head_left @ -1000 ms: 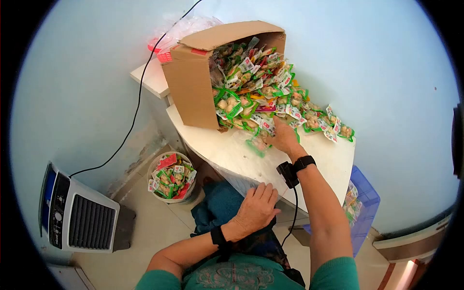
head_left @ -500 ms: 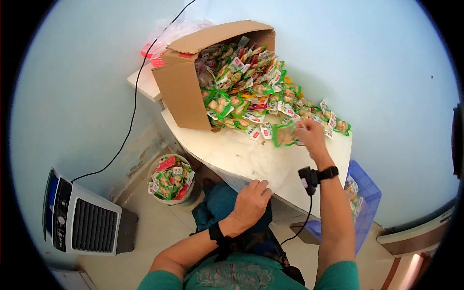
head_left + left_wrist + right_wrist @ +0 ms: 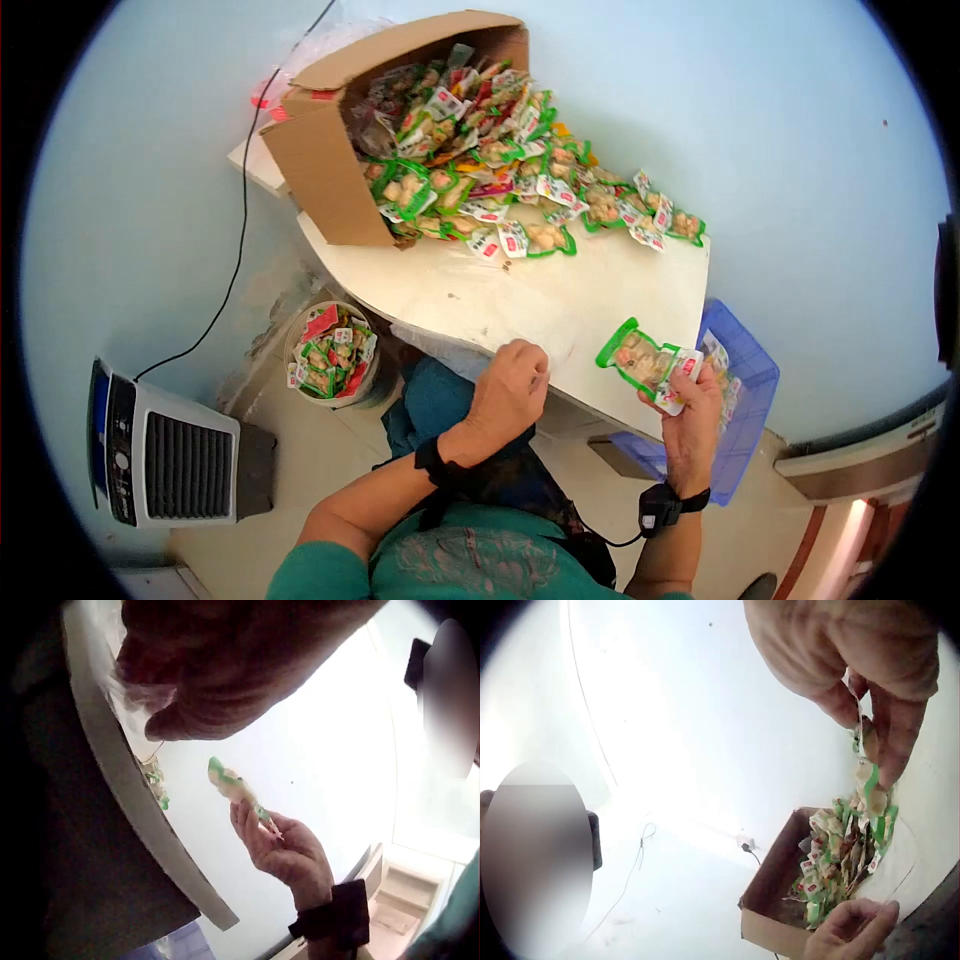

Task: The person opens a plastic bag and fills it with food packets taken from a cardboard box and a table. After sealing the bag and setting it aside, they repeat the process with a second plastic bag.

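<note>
The filled packet (image 3: 634,356) was held up at the right of the head view, pinched by the right hand (image 3: 694,428) at its white printed end. From those fingers it pointed toward the upper left, its long axis slanting from the green end down to the grip. The left-wrist view showed it raised off the counter (image 3: 560,315). The right hand was much the nearer one to the blue basket (image 3: 762,385), which stood just beside and beyond the wrist, below the counter's right end; the left hand (image 3: 508,388) lay well apart at the counter's near edge, fingers loosely bent, with no packet seen in them.

The packet was clear, glossy film with a green border, lumpy with pale, rounded pieces. More such packets spilled in a crinkled heap (image 3: 500,170) from a tipped box (image 3: 328,185) of matte brown cardboard, upper left. The counter was smooth and white with a curved edge. The basket was hard, rectangular plastic, and a round bucket (image 3: 373,381), lower left, was full of similar packets.
</note>
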The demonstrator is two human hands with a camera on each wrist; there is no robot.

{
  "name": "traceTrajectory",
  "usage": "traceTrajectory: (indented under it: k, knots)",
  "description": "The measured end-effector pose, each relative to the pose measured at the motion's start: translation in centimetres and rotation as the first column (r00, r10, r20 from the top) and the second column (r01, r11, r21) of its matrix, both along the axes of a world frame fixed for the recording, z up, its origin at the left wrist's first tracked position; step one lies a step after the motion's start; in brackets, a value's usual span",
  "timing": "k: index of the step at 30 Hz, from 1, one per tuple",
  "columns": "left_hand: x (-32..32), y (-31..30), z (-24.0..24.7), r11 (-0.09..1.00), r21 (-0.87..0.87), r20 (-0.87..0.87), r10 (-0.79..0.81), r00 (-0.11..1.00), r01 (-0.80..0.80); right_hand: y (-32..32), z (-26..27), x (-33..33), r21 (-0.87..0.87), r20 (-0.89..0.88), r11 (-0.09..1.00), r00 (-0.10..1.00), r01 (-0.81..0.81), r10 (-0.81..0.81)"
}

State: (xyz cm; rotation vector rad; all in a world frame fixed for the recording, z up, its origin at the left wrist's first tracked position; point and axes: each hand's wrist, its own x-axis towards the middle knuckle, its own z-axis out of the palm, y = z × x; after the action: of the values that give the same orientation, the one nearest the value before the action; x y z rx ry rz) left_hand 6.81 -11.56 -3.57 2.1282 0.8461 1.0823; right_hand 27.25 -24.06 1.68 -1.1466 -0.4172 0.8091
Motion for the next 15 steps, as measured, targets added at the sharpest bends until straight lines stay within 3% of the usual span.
traceTrajectory:
  k: [5, 7, 15]
  knots:
    - [0.4, 0.6, 0.1, 0.994, -0.106, 0.017, -0.03, 0.999, 0.031, -0.7, -0.3, -1.2, 0.019, 0.021, 0.999, 0.999, 0.028, -0.028]
    - [0.6, 0.7, 0.0, 0.996, -0.086, 0.021, -0.034, 0.999, 0.035, -0.5, -1.0, -1.1, 0.012, 0.098, 1.0, 0.995, 0.017, -0.018]
    - [0.7, 0.6, 0.3, 0.994, -0.108, -0.062, 0.0, 0.998, -0.007, 0.1, -1.8, -1.9, -0.044, 0.086, 0.999, 0.996, -0.005, 0.009]
